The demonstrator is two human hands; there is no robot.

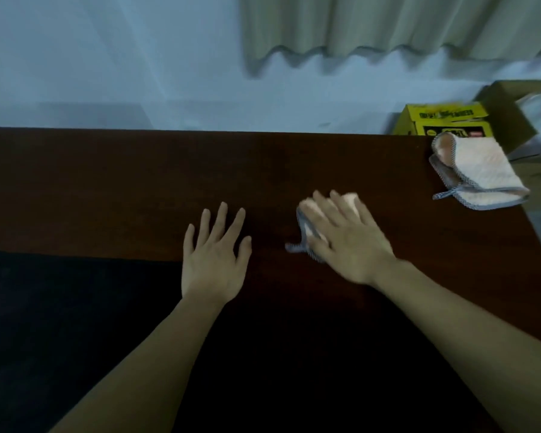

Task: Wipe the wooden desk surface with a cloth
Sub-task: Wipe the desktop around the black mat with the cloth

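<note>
The tabletop (138,189) is dark reddish-brown wood; its far edge runs straight across the view and its right edge slants toward the camera. Behind it stands a pale blue-grey wall (107,64). A grey-green curtain (372,23) hangs over the wall's upper right portion, its wavy hem ending above the tabletop. Past the far right corner sit a yellow printed box (441,120) and an open brown cardboard box (509,120), possibly on the floor. Lighting is dim and cool.

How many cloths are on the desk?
2: one cloth under the right hand mid-desk, one folded cloth at the desk's far right corner. None seems hidden.
</note>
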